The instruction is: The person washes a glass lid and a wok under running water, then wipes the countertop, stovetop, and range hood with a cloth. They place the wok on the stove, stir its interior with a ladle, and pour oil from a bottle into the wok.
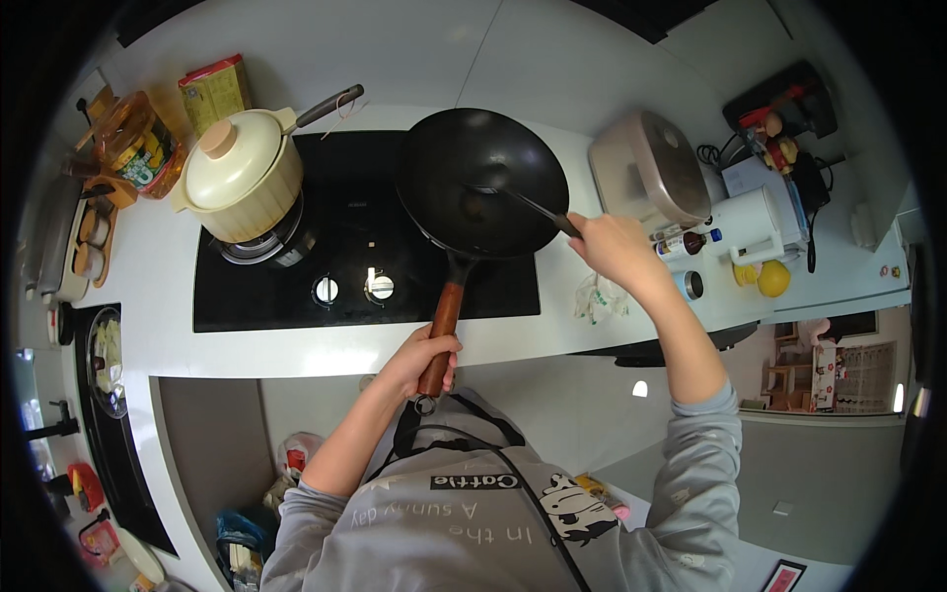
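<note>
A black wok (444, 148) sits over the right side of the black glass gas hob (251, 311), its wooden handle (447, 311) pointing towards me. My left hand (425, 360) is closed around that handle near its end ring. My right hand (614, 248) grips the dark handle of a metal ladle or spatula (529, 203), whose head rests inside the wok; the kind of head is hard to tell. Some dark, shiny patches show on the wok's inner surface, and what they are cannot be told. On the left burner stands a cream lidded saucepan (240, 177).
Left of the saucepan are a large oil bottle (140, 148) and a yellow box (216, 95). A rice cooker (651, 170), a brown bottle (688, 244), a white jug (751, 226), a yellow fruit (774, 279) and a crumpled plastic bag (601, 297) lie to the right. The sink (137, 473) is far left.
</note>
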Demonstrator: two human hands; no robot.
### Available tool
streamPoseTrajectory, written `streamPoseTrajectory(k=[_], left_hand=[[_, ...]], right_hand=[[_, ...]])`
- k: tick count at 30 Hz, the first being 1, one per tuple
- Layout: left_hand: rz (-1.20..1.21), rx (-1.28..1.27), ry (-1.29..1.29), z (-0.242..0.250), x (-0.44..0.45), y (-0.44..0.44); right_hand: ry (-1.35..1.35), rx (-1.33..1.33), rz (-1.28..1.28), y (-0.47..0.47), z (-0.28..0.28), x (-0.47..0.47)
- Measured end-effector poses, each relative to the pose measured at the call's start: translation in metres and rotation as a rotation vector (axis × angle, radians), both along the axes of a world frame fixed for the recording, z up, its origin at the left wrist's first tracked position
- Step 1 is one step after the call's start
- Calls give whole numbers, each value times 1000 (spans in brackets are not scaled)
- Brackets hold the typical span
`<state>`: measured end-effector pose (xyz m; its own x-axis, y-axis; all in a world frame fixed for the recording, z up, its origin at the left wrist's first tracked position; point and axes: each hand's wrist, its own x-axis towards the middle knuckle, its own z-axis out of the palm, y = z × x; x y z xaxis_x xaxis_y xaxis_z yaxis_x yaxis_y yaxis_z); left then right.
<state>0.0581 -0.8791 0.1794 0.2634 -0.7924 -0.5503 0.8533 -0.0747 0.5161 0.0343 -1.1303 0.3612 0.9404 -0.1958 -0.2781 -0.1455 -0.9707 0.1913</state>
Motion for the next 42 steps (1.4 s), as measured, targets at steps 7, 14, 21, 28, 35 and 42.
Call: streamPoseTrajectory(k=[7, 14, 21, 28, 35, 42], left_hand=[[18, -10, -20, -2, 0, 2], [31, -8, -25, -2, 0, 5], [21, 18, -27, 2, -1, 4], [21, 38, -23, 1, 1, 6], [1, 15, -21, -3, 1, 3], [-8, 37, -35, -1, 1, 3]], right_hand=[[-8, -7, 140, -7, 50, -26], [-222, -110, -39, -30, 73, -46], [-146, -60, 85, -38, 97, -63], [-6, -24, 88, -19, 75, -43], [-43, 14, -51, -13, -2, 2], [-23, -82, -10, -37, 36, -30]])
